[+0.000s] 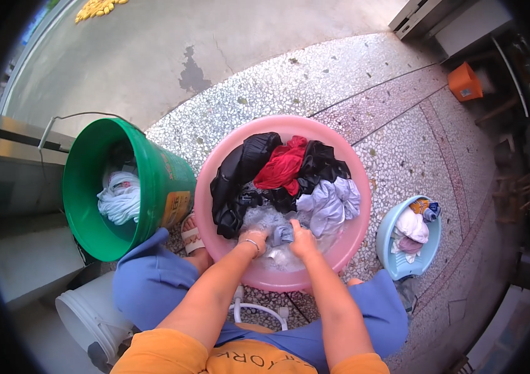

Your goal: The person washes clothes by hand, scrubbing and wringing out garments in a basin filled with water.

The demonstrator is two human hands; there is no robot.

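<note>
A large pink basin stands in front of me with soapy water and clothes in it. Both hands are down in the suds at its near side. A wet grey-blue garment is stretched between them. My left hand, with a bracelet at the wrist, is closed on its left part, the fingers partly sunk in foam. Fingers of my right hand pinch the right part. Close by lie a pale lilac garment, a red cloth and black clothes. What lies under the foam is hidden.
To the left stands a green bucket with white cloth inside. A white bucket is near my left knee. On the right, a light blue tub holds small laundry. Farther off is an orange bin on the speckled floor.
</note>
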